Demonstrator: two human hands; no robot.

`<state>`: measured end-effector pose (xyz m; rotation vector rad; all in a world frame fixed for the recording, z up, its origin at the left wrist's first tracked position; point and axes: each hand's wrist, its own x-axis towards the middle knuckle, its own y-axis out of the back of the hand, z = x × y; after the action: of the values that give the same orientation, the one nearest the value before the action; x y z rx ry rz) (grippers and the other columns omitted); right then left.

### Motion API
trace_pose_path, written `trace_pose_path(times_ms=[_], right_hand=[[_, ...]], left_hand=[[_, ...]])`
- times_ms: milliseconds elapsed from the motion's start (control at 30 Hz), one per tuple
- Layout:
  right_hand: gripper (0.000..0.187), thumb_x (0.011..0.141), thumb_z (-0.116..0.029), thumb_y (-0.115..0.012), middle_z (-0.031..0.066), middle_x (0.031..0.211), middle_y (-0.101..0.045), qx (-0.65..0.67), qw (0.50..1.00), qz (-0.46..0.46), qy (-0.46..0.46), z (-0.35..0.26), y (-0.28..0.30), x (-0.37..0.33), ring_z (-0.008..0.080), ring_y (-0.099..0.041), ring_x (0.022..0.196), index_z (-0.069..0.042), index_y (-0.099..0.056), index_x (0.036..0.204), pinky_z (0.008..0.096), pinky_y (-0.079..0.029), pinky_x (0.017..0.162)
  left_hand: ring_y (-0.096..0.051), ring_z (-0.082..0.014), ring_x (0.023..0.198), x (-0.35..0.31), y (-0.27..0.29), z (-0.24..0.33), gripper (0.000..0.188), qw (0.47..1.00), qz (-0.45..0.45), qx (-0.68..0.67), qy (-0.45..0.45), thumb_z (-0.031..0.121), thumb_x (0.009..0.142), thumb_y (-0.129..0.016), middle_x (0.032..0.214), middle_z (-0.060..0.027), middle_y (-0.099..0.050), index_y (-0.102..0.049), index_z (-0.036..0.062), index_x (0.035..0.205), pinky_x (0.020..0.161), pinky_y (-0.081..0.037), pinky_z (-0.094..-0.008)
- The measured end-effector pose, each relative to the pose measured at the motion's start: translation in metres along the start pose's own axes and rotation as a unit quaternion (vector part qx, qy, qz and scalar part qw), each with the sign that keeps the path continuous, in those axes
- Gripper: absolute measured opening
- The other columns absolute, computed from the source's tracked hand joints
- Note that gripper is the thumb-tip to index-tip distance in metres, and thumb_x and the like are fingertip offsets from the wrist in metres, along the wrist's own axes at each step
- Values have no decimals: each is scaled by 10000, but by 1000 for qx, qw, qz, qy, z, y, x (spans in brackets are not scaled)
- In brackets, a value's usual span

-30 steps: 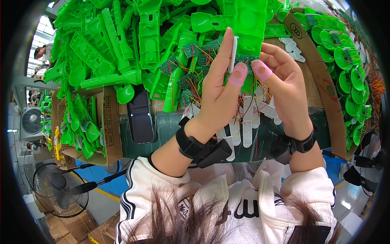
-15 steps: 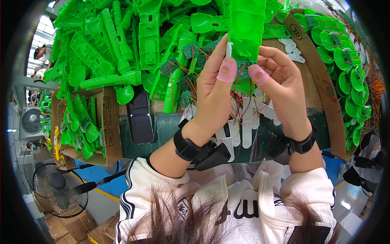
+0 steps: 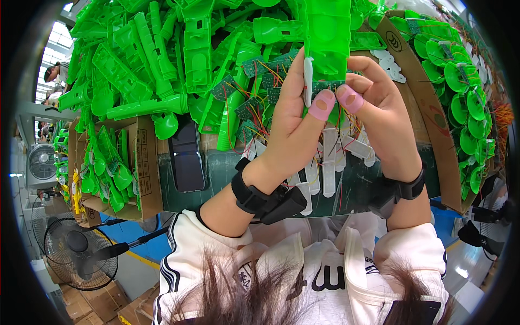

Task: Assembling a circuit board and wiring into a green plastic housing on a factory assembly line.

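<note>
A long green plastic housing [image 3: 327, 27] stands between my hands, its open ribbed side facing me. My left hand [image 3: 290, 127] grips it from the left, and my right hand [image 3: 382, 116] from the right. Pink covers with a hole sit on both thumbs. The thumb tips press close together at a small green circuit board [image 3: 326, 85] in the housing, partly hiding it. Thin wires hang below the thumbs. Along the housing's left edge, against my left fingers, is a narrow white plastic piece [image 3: 308, 81]. White plastic strips [image 3: 329, 168] with wires lie below my hands.
Loose green housings [image 3: 122, 70] are heaped at the left and back. Wired circuit boards [image 3: 249, 108] lie beside my left hand. A dark phone [image 3: 187, 157] rests near the table's left edge. Cardboard boxes of green parts stand left [image 3: 149, 168] and right [image 3: 444, 146].
Both thumbs have shifted, the left one to the right, so their tips are closer together over the circuit board. The white piece beside the housing shows more. My right wrist has moved slightly right.
</note>
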<state>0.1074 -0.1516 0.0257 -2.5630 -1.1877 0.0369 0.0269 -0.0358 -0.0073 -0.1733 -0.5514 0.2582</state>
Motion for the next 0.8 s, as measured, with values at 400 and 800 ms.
trace_pose_path(times_ms=[400, 800], right_hand=[[355, 760, -104, -654, 72, 899, -592, 19, 997, -20, -68, 5, 6, 2, 102, -561, 822, -17, -476, 1055, 226, -442, 720], [316, 797, -73, -606, 81, 924, -586, -13, 1000, -12, 16, 0, -2, 1, 90, -545, 834, 13, -475, 1072, 208, -436, 720]], left_hand=[[-437, -126, 1075, -5, -4, -2, 527, 999, 29, 1, 23, 104, 896, -425, 1203, -79, -448, -196, -22, 1354, 935, -334, -275], [-460, -134, 1051, -2, -2, 2, 504, 994, 35, 86, -49, 127, 897, -445, 1164, -83, -477, -246, -31, 1331, 910, -359, -273]])
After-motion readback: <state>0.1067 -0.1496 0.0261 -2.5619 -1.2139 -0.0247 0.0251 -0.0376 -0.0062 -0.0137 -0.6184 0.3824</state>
